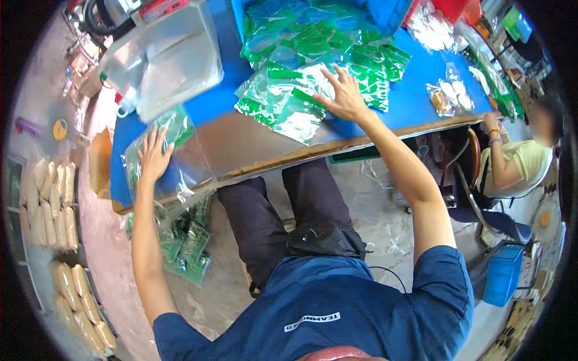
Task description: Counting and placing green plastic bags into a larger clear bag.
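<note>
My left hand (155,156) lies with its fingers stretched over a large clear plastic bag (179,125) at the left end of the blue table (224,123). Green shows through that bag, and its lower part hangs past the table's front edge. My right hand (348,101) has its fingers spread at the near side of a heap of shiny clear packets with green parts (283,99). Its fingertips touch or hover just over the packets; I cannot tell which. Neither hand grips anything. More packets of this kind spread back into a blue bin (239,24).
A translucent plastic container (168,60) stands at the back left. Small bags with white round pieces (454,95) lie toward the right. Green packets (191,243) are on the floor below. At the right sits another person (518,162), near a blue crate (503,274).
</note>
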Demonstrator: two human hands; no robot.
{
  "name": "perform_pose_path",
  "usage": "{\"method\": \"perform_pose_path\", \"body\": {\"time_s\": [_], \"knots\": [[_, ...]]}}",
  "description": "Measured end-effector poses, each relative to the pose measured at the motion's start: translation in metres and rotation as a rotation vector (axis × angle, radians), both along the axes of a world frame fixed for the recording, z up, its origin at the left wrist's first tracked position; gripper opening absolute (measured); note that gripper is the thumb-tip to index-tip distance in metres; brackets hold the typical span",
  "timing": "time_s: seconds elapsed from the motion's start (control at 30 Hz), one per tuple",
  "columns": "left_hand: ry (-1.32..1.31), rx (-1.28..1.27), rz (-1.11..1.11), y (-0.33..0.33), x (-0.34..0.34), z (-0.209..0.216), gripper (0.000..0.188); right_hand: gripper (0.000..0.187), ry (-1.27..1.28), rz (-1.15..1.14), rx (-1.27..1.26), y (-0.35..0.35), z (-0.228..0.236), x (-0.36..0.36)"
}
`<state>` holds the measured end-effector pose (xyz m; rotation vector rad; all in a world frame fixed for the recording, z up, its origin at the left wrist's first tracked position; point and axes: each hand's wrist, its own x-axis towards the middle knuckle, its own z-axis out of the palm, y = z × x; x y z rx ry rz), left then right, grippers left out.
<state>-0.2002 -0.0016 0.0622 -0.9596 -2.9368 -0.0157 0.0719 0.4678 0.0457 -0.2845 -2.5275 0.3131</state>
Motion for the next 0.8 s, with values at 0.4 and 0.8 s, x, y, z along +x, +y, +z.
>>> {"method": "perform_pose_path", "body": {"time_s": [0.4, 0.8], "knots": [[-1.504, 1.335, 0.379, 0.098, 0.264, -0.049, 0.044, 0.065, -0.315, 0.261, 0.220, -0.118, 0.013, 0.035], [-1.366, 1.872, 0.527, 0.106, 0.258, -0.040, 0.029, 0.050, -0.287, 0.661, -0.005, -0.118, 0.010, 0.002]]}}
